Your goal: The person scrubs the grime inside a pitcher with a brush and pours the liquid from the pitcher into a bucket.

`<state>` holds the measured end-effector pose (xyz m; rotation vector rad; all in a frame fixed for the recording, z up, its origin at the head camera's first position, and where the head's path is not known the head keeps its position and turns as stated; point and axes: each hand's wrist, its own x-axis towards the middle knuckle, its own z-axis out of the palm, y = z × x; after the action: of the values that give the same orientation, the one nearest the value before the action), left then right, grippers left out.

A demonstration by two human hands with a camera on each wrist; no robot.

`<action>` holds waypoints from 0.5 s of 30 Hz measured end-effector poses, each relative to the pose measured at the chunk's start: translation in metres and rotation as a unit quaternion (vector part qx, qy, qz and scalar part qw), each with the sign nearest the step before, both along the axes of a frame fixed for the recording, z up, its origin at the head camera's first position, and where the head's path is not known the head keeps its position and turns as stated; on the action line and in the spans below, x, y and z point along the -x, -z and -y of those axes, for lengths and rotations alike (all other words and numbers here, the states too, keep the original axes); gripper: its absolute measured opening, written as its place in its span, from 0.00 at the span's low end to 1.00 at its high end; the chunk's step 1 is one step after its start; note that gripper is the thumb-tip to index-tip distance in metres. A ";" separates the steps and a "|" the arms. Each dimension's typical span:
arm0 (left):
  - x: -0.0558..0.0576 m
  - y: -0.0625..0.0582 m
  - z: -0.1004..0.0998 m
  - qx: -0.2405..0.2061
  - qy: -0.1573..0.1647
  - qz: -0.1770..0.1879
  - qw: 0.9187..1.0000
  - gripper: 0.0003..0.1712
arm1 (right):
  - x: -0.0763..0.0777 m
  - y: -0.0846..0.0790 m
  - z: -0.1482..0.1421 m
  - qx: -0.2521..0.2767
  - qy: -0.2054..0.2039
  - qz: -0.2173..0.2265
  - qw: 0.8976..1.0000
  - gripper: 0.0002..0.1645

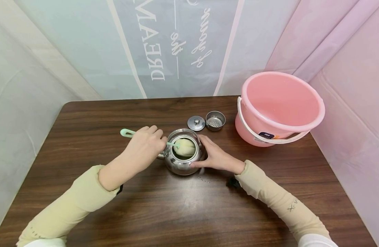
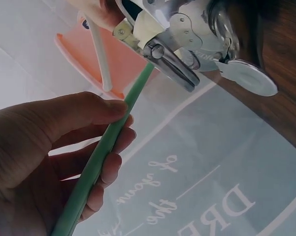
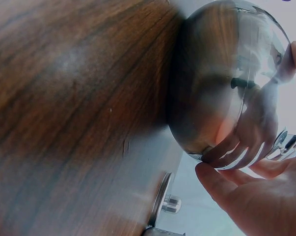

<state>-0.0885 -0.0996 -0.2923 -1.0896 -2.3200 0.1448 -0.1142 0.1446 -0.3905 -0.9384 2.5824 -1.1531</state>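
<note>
In the head view my left hand grips the pale green handle of a sponge brush. Its pale sponge head sits inside the open mouth of a shiny steel teapot. The left wrist view shows thumb and fingers curled round the brush handle, with the pot's spout above. My right hand holds the pot's right side, thumb at the front and fingers behind. Up close in the right wrist view, its fingertips press the rounded steel body.
Behind the teapot lie its knobbed lid and a perforated steel strainer cup. A large pink bucket with a white handle stands at the back right. Small droplets dot the wooden table before the pot. A printed curtain hangs behind.
</note>
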 end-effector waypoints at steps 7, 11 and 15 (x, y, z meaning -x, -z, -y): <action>-0.005 -0.003 0.000 0.009 -0.004 0.003 1.000 0.16 | 0.000 0.001 0.000 0.001 0.000 0.002 1.000 0.57; -0.006 -0.004 -0.001 0.014 -0.007 0.006 1.000 0.16 | 0.000 0.001 0.000 0.000 0.001 0.002 1.000 0.57; -0.006 -0.004 -0.001 0.014 -0.008 0.005 1.000 0.17 | 0.000 0.001 0.000 0.000 0.002 -0.001 1.000 0.56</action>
<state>-0.0824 -0.0982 -0.2887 -1.0873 -2.3431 0.1792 -0.1138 0.1448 -0.3915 -0.9350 2.5862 -1.1548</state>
